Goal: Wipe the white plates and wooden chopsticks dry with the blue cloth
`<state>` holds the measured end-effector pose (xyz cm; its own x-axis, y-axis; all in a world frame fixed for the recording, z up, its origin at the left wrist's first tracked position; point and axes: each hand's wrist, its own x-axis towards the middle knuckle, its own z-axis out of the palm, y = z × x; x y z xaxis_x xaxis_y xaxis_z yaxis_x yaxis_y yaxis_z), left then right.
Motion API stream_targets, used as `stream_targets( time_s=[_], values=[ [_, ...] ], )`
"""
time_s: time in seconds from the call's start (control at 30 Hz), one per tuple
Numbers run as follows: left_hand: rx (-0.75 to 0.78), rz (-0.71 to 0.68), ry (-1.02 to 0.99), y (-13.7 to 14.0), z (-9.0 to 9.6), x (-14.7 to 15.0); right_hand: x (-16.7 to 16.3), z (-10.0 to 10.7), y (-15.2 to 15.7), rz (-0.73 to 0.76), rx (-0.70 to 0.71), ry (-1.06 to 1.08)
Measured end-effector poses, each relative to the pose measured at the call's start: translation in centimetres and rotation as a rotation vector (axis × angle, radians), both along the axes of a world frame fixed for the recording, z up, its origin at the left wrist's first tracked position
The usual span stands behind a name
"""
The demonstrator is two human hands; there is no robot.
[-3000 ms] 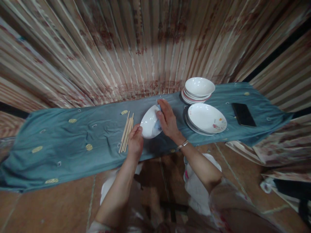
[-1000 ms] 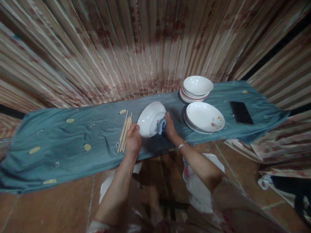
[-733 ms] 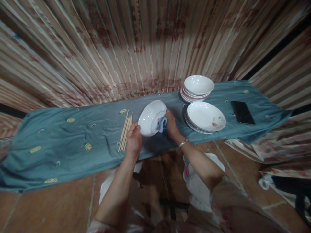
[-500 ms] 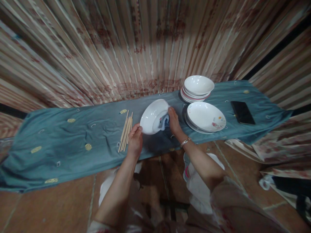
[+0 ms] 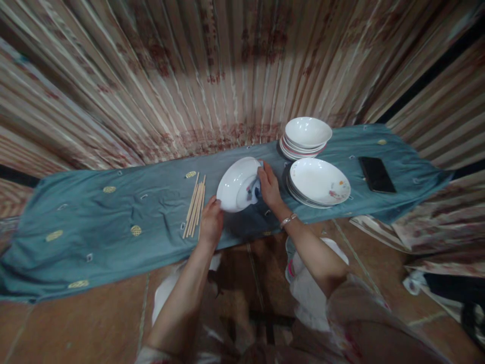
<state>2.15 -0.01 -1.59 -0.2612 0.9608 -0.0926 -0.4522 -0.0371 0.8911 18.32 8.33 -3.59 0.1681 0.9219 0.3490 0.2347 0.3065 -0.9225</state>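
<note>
A white plate point(image 5: 235, 186) is held tilted above the cloth-covered table, its underside partly turned toward me. My left hand point(image 5: 212, 218) pinches the plate's left lower rim between thumb and fingers. At the opposite rim, my right hand point(image 5: 270, 186) is closed on a light blue cloth point(image 5: 256, 192) pressed against the plate; much of the cloth is hidden by the fingers. Wooden chopsticks point(image 5: 194, 208) lie in a loose bundle just left of my left hand. Right of my right hand stands a stack of flower-decorated plates point(image 5: 320, 181).
Behind the plates is a stack of white bowls point(image 5: 307, 132). A black phone point(image 5: 377, 174) lies farther right on the blue-green tablecloth point(image 5: 98, 217). A pleated curtain point(image 5: 235, 76) hangs along the table's far side. Tiled floor point(image 5: 94, 323) shows below the near edge.
My right hand has shifted slightly up along the plate's rim with the cloth. The plate stays tilted in my left hand, nearly in the same place.
</note>
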Motion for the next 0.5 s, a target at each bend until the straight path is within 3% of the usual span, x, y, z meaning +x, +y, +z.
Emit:
stream_targets(
  time_s=[0.2,0.37,0.5],
  values=[
    [0.000,0.024,0.033,0.2,-0.3,-0.6,-0.3,0.7,-0.7,0.012,0.080,-0.126],
    [0.108,0.120,0.126,0.2,-0.2,-1.4,-0.4,1.0,-0.9,0.032,0.161,-0.215],
    [0.082,0.126,0.038,0.2,0.1,-1.5,-0.7,1.0,-0.9,0.038,0.189,-0.244]
  ],
)
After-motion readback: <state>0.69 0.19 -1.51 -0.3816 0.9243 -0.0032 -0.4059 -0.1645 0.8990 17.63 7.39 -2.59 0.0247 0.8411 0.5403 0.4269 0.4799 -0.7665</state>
